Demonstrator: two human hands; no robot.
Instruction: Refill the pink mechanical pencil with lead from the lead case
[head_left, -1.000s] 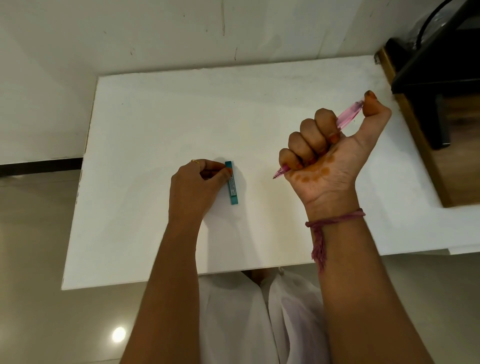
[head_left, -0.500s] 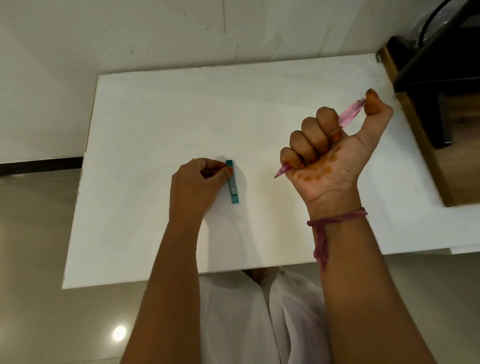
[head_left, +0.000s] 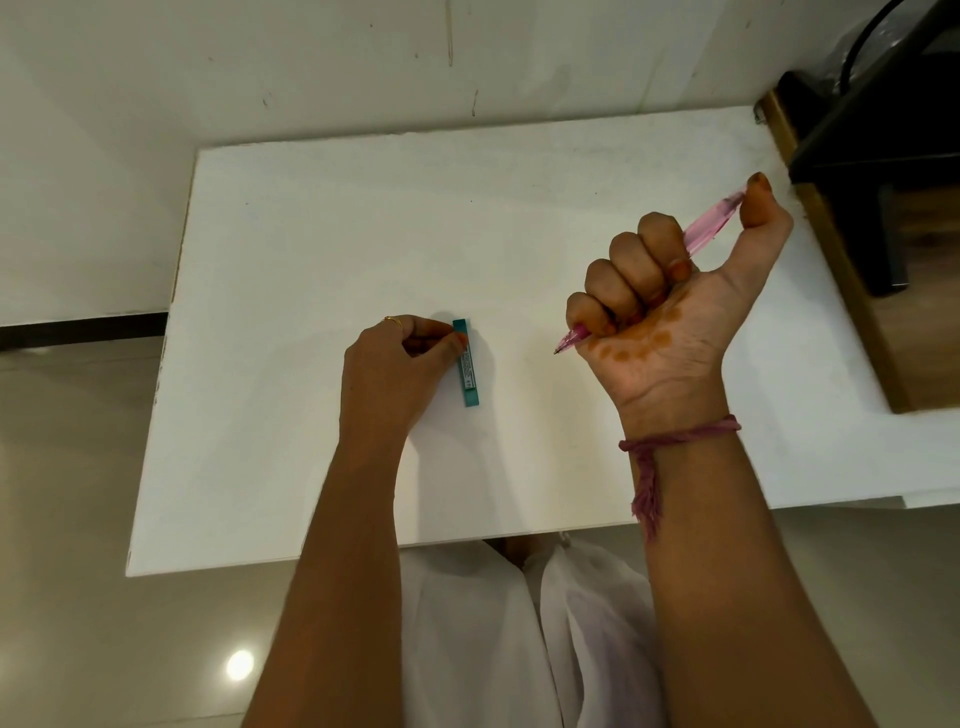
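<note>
The pink mechanical pencil (head_left: 712, 223) is gripped in the fist of my right hand (head_left: 670, 306), raised above the white table (head_left: 322, 223). Its tip points down and left, and my thumb presses on its top end. The teal lead case (head_left: 467, 371) lies flat on the table near the middle. My left hand (head_left: 395, 364) rests beside the case with fingers curled, the thumb touching the case's upper left edge. Whether the fingers pinch the case or something small is hidden.
A dark object on a wooden surface (head_left: 914, 312) stands beyond the table's right edge. A white wall (head_left: 311, 62) runs behind the table. My white clothing (head_left: 519, 634) shows below the near edge, over a glossy floor (head_left: 72, 519).
My right hand with the pencil has shifted very slightly; the thumb stays on the pencil's top. My left hand and the lead case have not moved.
</note>
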